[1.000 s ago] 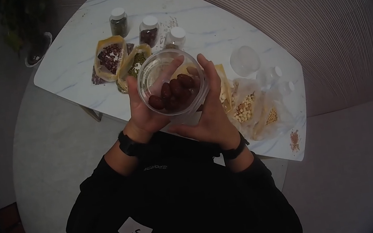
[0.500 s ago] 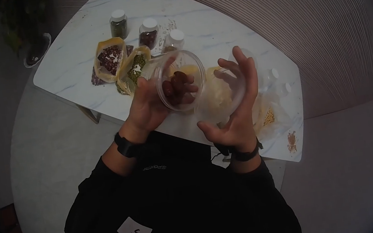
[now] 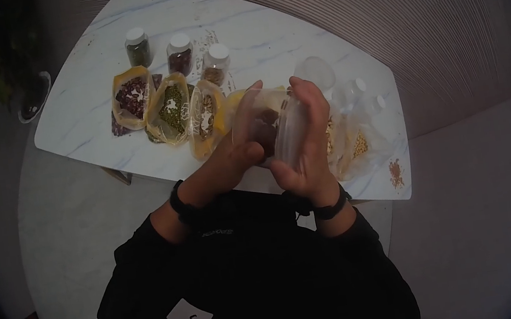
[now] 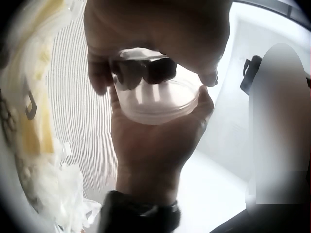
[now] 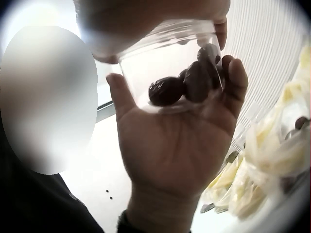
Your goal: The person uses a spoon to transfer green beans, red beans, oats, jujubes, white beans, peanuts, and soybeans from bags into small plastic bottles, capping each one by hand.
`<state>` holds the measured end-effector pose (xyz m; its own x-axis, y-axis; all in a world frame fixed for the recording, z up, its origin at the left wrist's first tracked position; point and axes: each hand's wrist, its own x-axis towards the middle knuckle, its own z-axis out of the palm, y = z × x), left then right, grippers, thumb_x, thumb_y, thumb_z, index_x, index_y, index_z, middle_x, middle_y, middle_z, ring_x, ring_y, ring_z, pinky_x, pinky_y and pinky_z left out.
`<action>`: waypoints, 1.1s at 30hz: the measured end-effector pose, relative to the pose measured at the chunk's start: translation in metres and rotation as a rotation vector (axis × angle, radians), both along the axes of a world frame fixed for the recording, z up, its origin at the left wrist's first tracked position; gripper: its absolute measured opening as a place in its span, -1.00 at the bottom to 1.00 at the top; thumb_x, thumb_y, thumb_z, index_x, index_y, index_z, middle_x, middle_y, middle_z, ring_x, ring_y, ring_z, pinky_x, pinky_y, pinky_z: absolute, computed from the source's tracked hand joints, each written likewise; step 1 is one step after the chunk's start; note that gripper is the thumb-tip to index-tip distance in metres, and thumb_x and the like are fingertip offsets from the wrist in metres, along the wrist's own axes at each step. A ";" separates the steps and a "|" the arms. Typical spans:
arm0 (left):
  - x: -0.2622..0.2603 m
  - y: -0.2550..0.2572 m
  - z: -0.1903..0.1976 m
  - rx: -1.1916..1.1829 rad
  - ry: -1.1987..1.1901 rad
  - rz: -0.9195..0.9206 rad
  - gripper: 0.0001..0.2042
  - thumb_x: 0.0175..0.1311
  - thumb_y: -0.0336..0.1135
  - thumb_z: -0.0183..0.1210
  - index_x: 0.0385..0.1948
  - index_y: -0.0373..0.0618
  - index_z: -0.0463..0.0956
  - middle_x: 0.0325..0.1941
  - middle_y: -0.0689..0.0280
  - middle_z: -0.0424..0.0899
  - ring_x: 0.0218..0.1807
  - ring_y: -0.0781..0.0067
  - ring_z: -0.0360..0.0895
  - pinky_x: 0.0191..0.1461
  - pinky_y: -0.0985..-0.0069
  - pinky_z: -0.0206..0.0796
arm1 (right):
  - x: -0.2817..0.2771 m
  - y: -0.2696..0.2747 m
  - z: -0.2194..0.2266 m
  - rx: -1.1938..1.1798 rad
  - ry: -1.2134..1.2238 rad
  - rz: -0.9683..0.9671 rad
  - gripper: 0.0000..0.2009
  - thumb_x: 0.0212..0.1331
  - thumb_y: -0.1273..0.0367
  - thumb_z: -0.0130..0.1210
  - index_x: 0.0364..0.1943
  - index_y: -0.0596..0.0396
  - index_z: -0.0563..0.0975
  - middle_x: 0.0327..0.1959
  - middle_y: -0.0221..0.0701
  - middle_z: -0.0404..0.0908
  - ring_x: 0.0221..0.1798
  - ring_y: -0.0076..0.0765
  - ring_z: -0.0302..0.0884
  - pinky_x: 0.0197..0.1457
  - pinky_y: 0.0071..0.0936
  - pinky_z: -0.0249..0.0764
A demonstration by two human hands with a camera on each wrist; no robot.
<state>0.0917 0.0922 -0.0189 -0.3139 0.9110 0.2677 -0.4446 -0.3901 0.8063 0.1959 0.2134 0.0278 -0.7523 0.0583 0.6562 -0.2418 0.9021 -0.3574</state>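
Both hands meet on a clear plastic tub (image 3: 243,121), tipped on its side above the table's near edge. My left hand (image 3: 230,163) grips it from the left, palm around the base in the right wrist view. Several dark red-brown dates (image 5: 166,91) lie inside, against the lower wall. Opposite, my right hand (image 3: 311,155) holds a translucent lid (image 3: 292,130) at the tub's mouth, thumb below and fingers over the far edge. In the left wrist view, the back of the left hand hides part of the tub.
On the marbled table (image 3: 252,37), open bags of red beans (image 3: 132,98) and green beans (image 3: 171,109) stand left, beside a third bag (image 3: 203,118). Three white-capped jars (image 3: 180,56) stand behind. To the right are another clear tub (image 3: 316,73), small clear jars (image 3: 356,88) and plastic bags (image 3: 356,143).
The right hand moved away rightward with the lid, then came back to the tub's mouth. The tub turned from mouth-up to sideways, its mouth facing right. The head view shifted slightly.
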 end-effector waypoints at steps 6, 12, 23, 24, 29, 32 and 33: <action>-0.007 0.011 -0.004 -0.030 0.533 0.361 0.41 -0.32 0.43 0.37 0.43 -0.20 -0.44 0.28 0.05 0.11 0.17 0.19 0.24 0.17 0.28 0.26 | -0.003 -0.016 0.005 -0.922 0.019 0.087 -0.08 0.10 -0.16 -0.03 0.42 0.08 -0.08 0.39 -0.10 0.03 0.42 -0.03 0.04 0.42 -0.09 0.04; -0.030 0.009 -0.001 -0.028 0.762 0.532 0.36 -0.33 0.51 0.29 0.41 -0.28 -0.27 0.37 -0.03 0.03 0.32 0.04 0.13 0.35 0.12 0.06 | -0.011 -0.005 0.041 -1.040 -0.353 0.063 -0.02 0.04 -0.07 0.20 0.42 0.14 -0.05 0.39 -0.08 0.04 0.35 -0.05 0.19 0.33 -0.13 0.26; -0.057 -0.025 0.001 0.085 0.334 0.909 -0.24 0.32 0.20 -0.02 0.34 -0.24 0.07 0.33 0.05 0.26 0.28 0.18 0.34 0.38 0.25 0.11 | -0.127 0.115 0.000 -0.032 -0.586 -0.334 -0.05 -0.20 0.02 0.34 0.30 0.26 0.22 0.28 -0.03 0.27 0.25 0.14 0.30 0.23 -0.18 0.41; -0.057 -0.026 -0.001 0.092 0.328 0.917 -0.28 0.33 0.16 0.00 0.32 -0.26 0.11 0.30 0.06 0.29 0.23 0.20 0.38 0.35 0.27 0.16 | -0.132 0.118 -0.006 0.065 -0.707 -0.328 -0.05 -0.22 0.04 0.34 0.30 0.26 0.23 0.28 -0.03 0.27 0.25 0.15 0.29 0.23 -0.16 0.40; -0.057 -0.033 0.002 0.062 0.330 0.883 -0.37 0.35 0.05 0.02 0.27 -0.29 0.16 0.25 0.07 0.33 0.18 0.23 0.42 0.30 0.28 0.21 | -0.129 0.117 -0.016 0.102 -0.871 -0.257 -0.05 -0.10 -0.08 0.30 0.33 0.24 0.21 0.30 -0.04 0.25 0.30 0.10 0.26 0.29 -0.18 0.33; -0.057 -0.033 0.002 0.088 0.309 0.845 -0.45 0.37 -0.06 0.02 0.22 -0.30 0.20 0.24 0.07 0.35 0.15 0.23 0.45 0.26 0.28 0.24 | -0.119 0.137 -0.003 -0.084 -0.819 -0.230 -0.06 -0.03 -0.13 0.25 0.33 0.24 0.21 0.30 0.00 0.26 0.31 0.11 0.26 0.33 -0.17 0.28; -0.057 -0.034 0.002 0.100 0.301 0.834 -0.48 0.38 -0.10 0.01 0.21 -0.30 0.22 0.24 0.07 0.36 0.14 0.24 0.46 0.25 0.29 0.25 | -0.113 0.148 0.007 -0.220 -0.760 -0.234 -0.07 0.00 -0.14 0.22 0.33 0.25 0.21 0.30 0.02 0.28 0.32 0.12 0.27 0.35 -0.16 0.25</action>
